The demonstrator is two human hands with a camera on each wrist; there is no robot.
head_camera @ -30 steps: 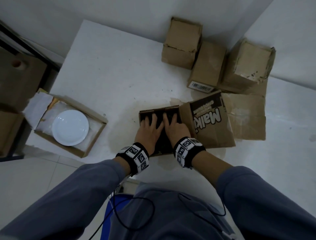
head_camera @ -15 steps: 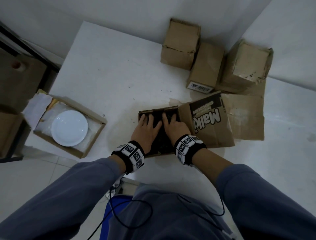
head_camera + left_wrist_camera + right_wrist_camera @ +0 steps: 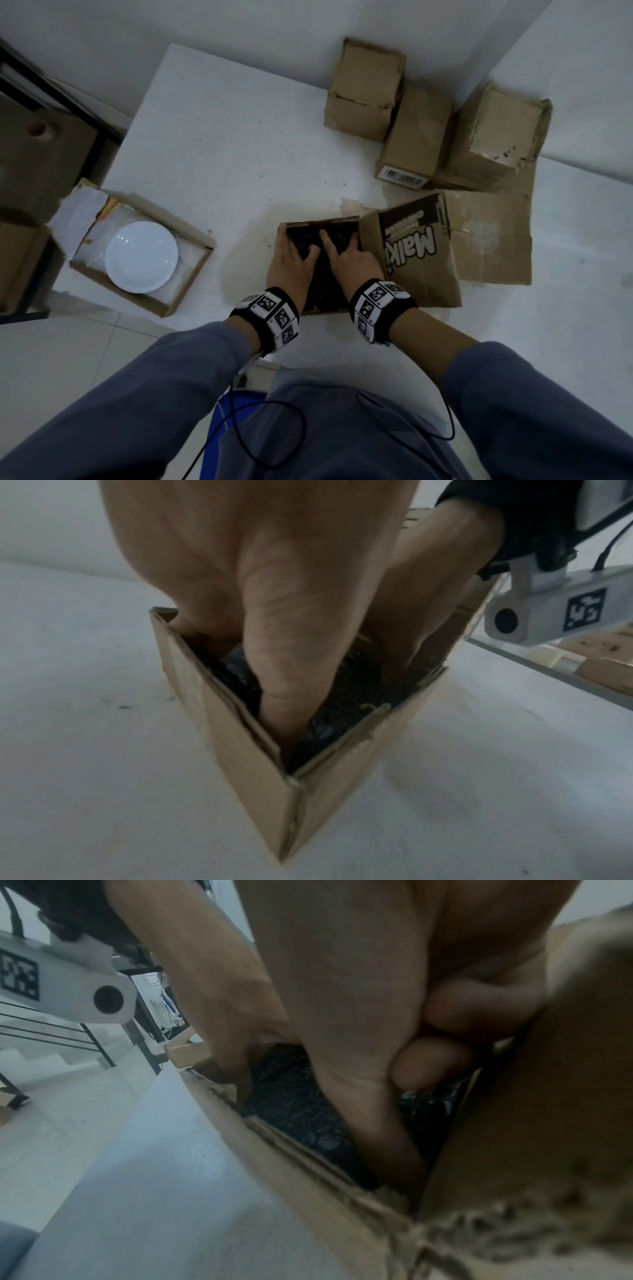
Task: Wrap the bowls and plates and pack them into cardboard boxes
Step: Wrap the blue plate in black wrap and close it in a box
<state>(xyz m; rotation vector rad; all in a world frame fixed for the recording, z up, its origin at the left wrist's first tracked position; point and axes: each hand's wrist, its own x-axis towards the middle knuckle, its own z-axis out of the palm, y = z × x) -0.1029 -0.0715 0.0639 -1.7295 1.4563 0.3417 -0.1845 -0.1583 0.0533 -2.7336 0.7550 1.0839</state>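
An open cardboard box (image 3: 317, 223) stands at the table's middle with a bundle in dark bubble wrap (image 3: 325, 284) inside. Both hands are inside it on the bundle. My left hand (image 3: 291, 263) lies along the box's left wall, and the left wrist view shows a straight finger (image 3: 274, 669) pushed down into a corner beside the wrap (image 3: 325, 731). My right hand (image 3: 349, 263) presses the wrap (image 3: 298, 1104) with index finger out and thumb down, its other fingers (image 3: 431, 1064) curled. A bare white plate (image 3: 141, 257) lies in a shallow box (image 3: 191, 274) at the left.
The open box's printed flap (image 3: 411, 253) lies folded out to the right over flat cardboard (image 3: 493, 240). Three closed cartons (image 3: 414, 137) stand against the back wall. The table's left edge runs just beside the plate's box.
My left hand has slid to the box's left wall. My right hand, flat before, has curled its outer fingers and keeps the index finger straight on the wrap.
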